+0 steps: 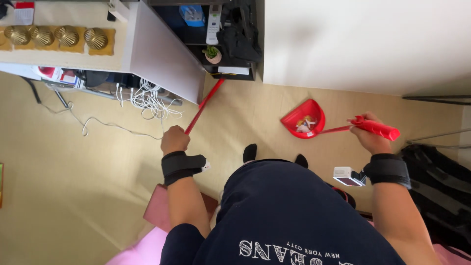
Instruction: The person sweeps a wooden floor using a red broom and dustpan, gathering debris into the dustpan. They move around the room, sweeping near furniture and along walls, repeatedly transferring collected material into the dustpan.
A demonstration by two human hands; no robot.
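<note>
A small white card with a red band across its top (23, 12) stands on the cream-coloured counter (59, 58) at about ten o'clock, upper left, just above a row of gold ribbed ornaments. Below that counter's edge, also towards ten o'clock, flat red-and-white printed packages (61, 75) lie tucked on a lower shelf, partly hidden. At twelve o'clock, in the dark open shelf unit (196, 37), a blue package with a pale front (192, 13) sits beside a tall white label-like strip (213, 23). A small white boxy device with a dark screen face (347, 175) hangs at the right wrist, towards four o'clock.
</note>
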